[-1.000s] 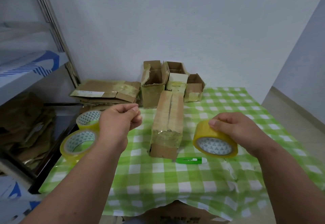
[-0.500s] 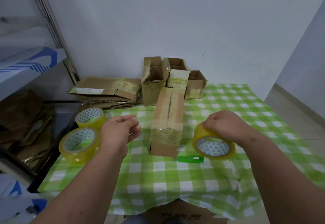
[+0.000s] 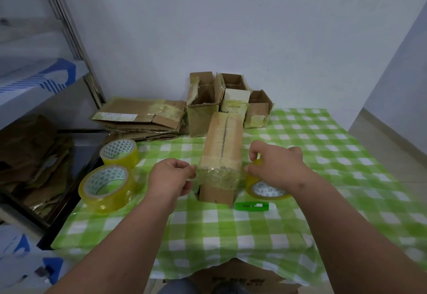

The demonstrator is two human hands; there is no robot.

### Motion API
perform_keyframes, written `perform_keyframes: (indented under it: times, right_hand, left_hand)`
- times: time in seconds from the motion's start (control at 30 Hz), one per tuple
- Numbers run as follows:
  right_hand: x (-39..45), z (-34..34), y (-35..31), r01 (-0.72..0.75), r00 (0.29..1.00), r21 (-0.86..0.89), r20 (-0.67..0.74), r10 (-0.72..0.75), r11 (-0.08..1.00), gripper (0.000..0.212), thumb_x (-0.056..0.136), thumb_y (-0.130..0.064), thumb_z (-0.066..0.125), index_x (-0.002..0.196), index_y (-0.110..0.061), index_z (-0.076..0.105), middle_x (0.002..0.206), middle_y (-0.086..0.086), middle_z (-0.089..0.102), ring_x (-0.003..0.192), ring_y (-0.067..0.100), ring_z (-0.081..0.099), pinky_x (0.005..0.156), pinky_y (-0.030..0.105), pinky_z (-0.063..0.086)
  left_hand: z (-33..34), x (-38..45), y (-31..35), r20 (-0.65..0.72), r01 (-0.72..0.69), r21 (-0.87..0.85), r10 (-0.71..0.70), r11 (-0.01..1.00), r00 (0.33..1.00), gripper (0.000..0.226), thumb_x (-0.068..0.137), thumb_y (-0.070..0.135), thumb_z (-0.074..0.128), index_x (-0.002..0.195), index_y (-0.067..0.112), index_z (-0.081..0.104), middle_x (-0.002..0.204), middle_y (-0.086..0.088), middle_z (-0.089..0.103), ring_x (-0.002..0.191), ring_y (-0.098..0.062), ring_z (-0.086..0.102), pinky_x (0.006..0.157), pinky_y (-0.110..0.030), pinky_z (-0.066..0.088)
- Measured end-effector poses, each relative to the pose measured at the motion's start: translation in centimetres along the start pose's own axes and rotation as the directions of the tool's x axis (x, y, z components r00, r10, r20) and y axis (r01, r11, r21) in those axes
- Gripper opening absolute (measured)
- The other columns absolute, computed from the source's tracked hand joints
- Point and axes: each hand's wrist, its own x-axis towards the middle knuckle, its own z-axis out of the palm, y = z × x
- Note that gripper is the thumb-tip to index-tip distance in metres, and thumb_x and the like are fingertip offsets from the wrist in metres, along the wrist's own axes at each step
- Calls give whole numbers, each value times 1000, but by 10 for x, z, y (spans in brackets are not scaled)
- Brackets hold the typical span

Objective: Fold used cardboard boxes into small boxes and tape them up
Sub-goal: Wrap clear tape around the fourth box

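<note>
left hand (image 3: 169,179) – pinches tape end beside box (image 3: 220,157) | right hand (image 3: 276,166) – fingers curled round tape roll (image 3: 265,187)

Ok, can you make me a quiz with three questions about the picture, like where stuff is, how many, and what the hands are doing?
1. Where is the green cutter?
A) on the tablecloth just in front of the long box
B) inside an open box
C) on the shelf

2. How many rolls of yellow tape are there?
A) one
B) three
C) five

3. What is the right hand doing?
A) lying flat
B) gripping a tape roll
C) holding the cutter

Answers:
1 A, it lies on the checked cloth by the long box.
2 B, two rolls sit left, one roll right.
3 B, its fingers curl round the roll.
</note>
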Motion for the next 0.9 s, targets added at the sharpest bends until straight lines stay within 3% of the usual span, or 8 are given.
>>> perform_keyframes:
  times: [0.1,0.23,0.33,0.47,0.63,0.7,0.83,0.9]
  right_hand:
    - [0,0,-6,59,998,-41,11,-59,997,15,94,-44,53,93,-33,44,81,-10,56,77,14,56,99,40,22]
    - [-3,2,-8,115,993,-102,-3,-116,988,6,97,-42,48,96,-36,49,99,-10,50,92,17,56,99,40,20]
    - [-3,5,-7,130,991,-98,-30,-134,987,11,99,-38,44,95,-37,54,104,-8,46,95,16,53,98,39,19]
    - [-3,8,-5,127,991,-67,-32,-129,990,24,101,-34,39,97,-42,62,107,-9,48,103,13,49,96,38,15]
    - [-7,11,-4,133,989,-38,-58,-135,990,33,97,-39,36,95,-38,69,106,-9,49,106,14,45,95,39,13]
    - [-9,11,-4,139,988,-54,-62,-142,989,29,95,-43,40,98,-39,69,108,-9,49,108,14,44,101,42,11]
    - [-12,11,-6,158,984,-133,-59,-167,978,27,94,-49,45,107,-41,67,114,-10,46,114,16,43,111,49,8]
    - [-13,10,-7,168,982,-148,-63,-179,975,27,94,-49,46,107,-41,67,117,-11,46,114,16,42,112,50,8]
  left_hand:
    - [4,0,4,2,-30,147,30,989,1000,12,86,15,72,91,13,61,82,-9,71,54,-19,59,54,-30,52]
    - [7,0,7,18,-104,350,104,931,994,9,88,20,64,83,21,56,85,-8,68,69,-31,67,68,-47,60]
    - [6,-3,7,67,-170,472,157,865,985,14,93,24,61,79,24,60,102,-6,63,70,-24,62,58,-35,52]
    - [3,-6,2,116,-234,414,204,880,972,19,97,15,56,83,24,66,84,3,67,71,-15,58,59,-28,43]
    - [-1,-11,6,52,-338,302,339,891,939,25,102,20,46,121,23,63,96,11,68,96,-13,64,80,-30,48]
    - [-3,-16,10,74,-408,412,416,815,906,24,101,27,48,120,24,63,96,14,65,96,-11,61,78,-28,43]
    - [-3,-21,14,166,-406,756,448,514,878,30,104,37,37,114,30,65,99,10,63,115,-16,51,94,-35,28]
    - [-3,-23,17,177,-372,778,391,506,903,34,104,42,32,107,29,63,85,13,58,107,-18,54,91,-36,25]
